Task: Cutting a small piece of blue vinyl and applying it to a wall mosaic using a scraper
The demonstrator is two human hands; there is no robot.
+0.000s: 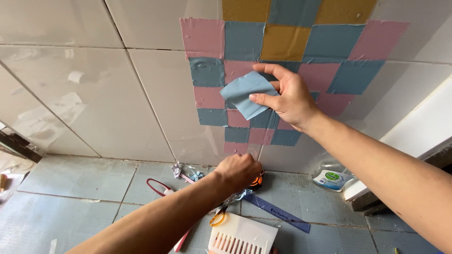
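Left hand (241, 170) low; blue square (248, 94) pinched in right hand (287, 96).

Head camera, single view: sitting above both forearms, looking forward and slightly downward at a tiled wall (117, 94) close ahead. Wall is filling 9 through 3 o'clock; grey floor (70, 188) is lying toward 6 o'clock. No second view sharing.

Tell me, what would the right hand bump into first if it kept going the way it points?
Probably the wall's patchwork of pink, blue and yellow squares. The right hand holds a light-blue square sheet just before it, though depth is unclear.
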